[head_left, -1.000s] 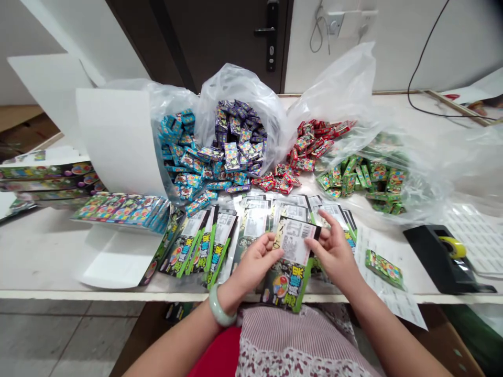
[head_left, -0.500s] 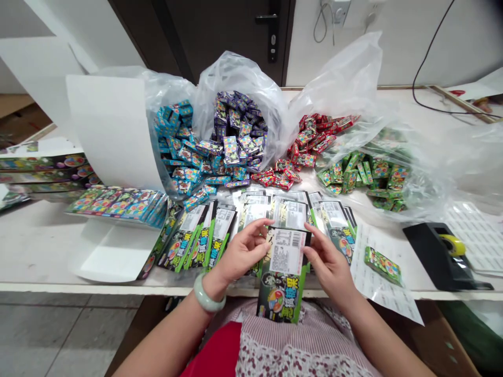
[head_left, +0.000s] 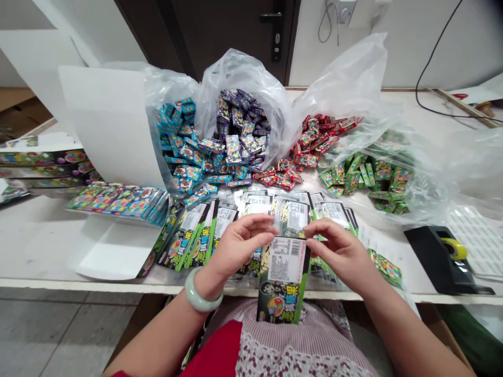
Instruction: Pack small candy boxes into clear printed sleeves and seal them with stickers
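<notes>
A black-and-green printed candy packet [head_left: 281,285] with a white label stands in front of me, its lower end against my apron. My left hand [head_left: 247,241], wearing a pale green bangle [head_left: 201,293], has its thumb at the packet's top left corner, fingers bent above it. At the top right corner, my right hand [head_left: 338,248] grips with thumb and fingertips. Behind my hands lie rows of similar packets [head_left: 196,233], overlapping on the table. How far the fingers reach behind the packet's top edge is hidden.
Clear plastic bags of small blue boxes [head_left: 178,146], purple boxes [head_left: 243,131], red boxes [head_left: 314,141] and green boxes [head_left: 369,175] line the back. An open display carton [head_left: 113,246] stands left. A black tape dispenser [head_left: 436,256] and label sheets [head_left: 479,235] lie right.
My right hand has shifted up and outward, its forearm now covering part of the sheet at right. My left fingers have straightened a little. The packet stays in place between my hands.
</notes>
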Demonstrator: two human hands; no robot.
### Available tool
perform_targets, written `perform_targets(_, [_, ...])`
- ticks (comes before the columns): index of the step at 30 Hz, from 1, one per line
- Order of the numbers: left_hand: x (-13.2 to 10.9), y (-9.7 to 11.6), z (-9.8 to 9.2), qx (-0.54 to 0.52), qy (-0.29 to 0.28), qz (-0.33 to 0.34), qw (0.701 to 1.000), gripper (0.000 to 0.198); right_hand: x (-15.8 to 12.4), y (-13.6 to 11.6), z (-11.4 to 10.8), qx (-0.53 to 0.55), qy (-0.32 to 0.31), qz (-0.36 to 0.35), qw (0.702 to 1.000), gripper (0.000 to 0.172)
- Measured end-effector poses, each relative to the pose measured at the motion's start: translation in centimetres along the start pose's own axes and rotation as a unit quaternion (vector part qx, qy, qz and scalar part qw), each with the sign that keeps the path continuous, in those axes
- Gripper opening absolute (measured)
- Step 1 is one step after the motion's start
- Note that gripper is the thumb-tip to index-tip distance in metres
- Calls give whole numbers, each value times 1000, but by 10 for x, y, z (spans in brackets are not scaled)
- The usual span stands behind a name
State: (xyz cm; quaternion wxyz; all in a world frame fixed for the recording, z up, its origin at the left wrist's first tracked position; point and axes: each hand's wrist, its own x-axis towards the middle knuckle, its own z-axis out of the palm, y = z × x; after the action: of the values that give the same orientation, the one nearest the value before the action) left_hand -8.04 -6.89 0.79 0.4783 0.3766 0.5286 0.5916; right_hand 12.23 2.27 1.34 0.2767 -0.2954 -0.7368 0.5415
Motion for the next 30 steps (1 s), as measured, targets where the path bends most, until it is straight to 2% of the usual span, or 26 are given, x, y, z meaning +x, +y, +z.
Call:
perform_targets(2, [-3, 4, 0, 39, -2, 24, 999, 10, 0, -4, -1, -50, -16, -41, 998, 4])
perform_targets(4, [-4, 8, 1, 49, 0, 41, 998, 4, 1, -9, 0, -64, -30, -56, 996, 5])
perform_targets(9, [2, 12, 7, 37, 13, 16, 999, 6, 14, -15, 3, -3, -26, 37, 999, 11])
perform_targets(13, [7, 13, 6, 28, -6, 4, 1000, 9, 21, -18, 0, 14, -77, 80, 994, 10])
perform_targets(17, [3, 14, -4, 73, -71, 81, 991, 8, 15, -22, -4, -39, -103, 47, 993, 10])
perform_targets(20, [-2, 12, -13, 143, -110, 156, 971, 12, 6, -19, -2, -63, -81, 3, 995, 9])
perform_targets(24, [-5, 9, -17, 187, -117, 201, 954, 15, 0, -15, 3, -52, -26, -7, 998, 6])
perform_targets(27, [-5, 10, -14, 188, -115, 215, 951, 12, 1, -17, 4, -43, -28, 1, 999, 7])
perform_targets(30, [-4, 11, -11, 193, -124, 227, 947, 12, 6, -24, 4, -80, -40, 12, 996, 10])
